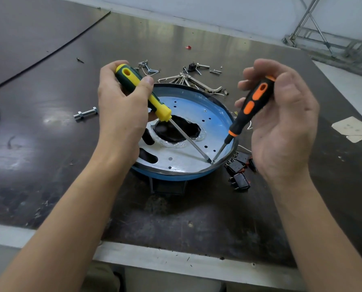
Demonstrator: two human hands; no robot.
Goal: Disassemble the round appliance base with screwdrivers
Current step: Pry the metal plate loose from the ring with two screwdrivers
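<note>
Head view: round base (pixel 177 178) at mid-bench (pixel 49 148), blue rim, silver plate facing up. Left hand (pixel 121 110) fingers wrapped round yellow-green screwdriver (pixel 154 102). Right hand (pixel 281 127) fingers pinching orange-black screwdriver (pixel 252 105). Both tips meet at plate's near-right edge. Black switches (pixel 240 172) just right of base.

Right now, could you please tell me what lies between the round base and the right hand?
In the head view, a cluster of black rocker switches lies on the table between the round base and the right hand.
</note>
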